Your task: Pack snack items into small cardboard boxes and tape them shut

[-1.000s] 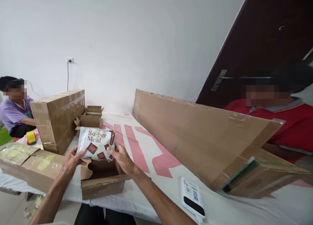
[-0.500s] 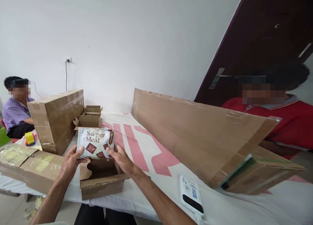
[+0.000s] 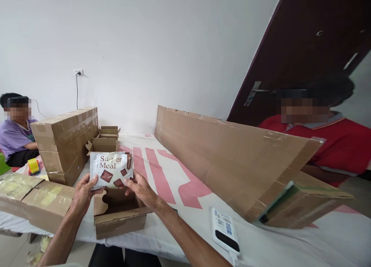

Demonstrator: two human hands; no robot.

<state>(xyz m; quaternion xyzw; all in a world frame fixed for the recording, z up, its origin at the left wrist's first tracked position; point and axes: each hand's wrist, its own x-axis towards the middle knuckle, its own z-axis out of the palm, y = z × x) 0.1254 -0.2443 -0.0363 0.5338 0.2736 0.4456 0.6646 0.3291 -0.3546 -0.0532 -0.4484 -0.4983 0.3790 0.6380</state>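
Left hand (image 3: 83,192) and right hand (image 3: 142,189) pinch a smooth rectangular pouch (image 3: 114,169) above an open, ragged-edged cardboard box (image 3: 121,225)

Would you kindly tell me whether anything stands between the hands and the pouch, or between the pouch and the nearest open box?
Nothing visible does: the left hand and right hand hold the pouch directly, at its sides. The nearest open box shows just below the pouch, its mouth partly hidden by the right hand.
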